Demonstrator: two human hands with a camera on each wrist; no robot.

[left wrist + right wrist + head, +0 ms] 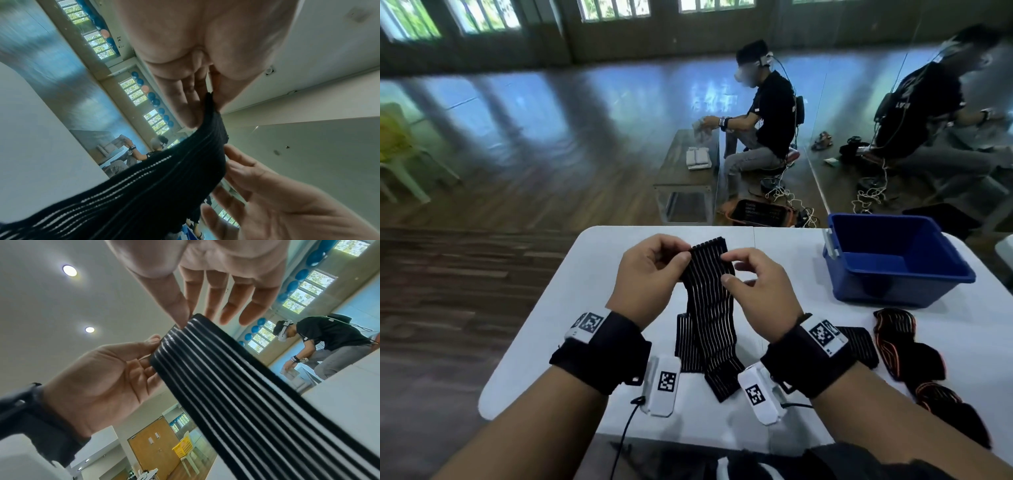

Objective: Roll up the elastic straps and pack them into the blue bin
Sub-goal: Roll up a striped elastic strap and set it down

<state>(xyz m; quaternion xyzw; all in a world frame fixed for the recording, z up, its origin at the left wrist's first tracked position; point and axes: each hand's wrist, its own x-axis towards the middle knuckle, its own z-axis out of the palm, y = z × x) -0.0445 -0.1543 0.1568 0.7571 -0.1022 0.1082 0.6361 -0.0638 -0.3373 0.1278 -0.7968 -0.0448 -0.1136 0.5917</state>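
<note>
Both hands lift 1 black ribbed strap [709, 291] above the white worktop [592, 260]. The left hand [650, 277] pinches its top corner in a narrow grip; the right hand [760, 291] pinches the opposite edge, fingertips hidden from the head view. The strap's tail drapes onto the worktop. The blue bin [893, 263] sits right, its interior partly shadowed.

Bare table [784, 260] between hands and blue bin [893, 281]; bin open-topped; loose straps [907, 342] near right.
</note>
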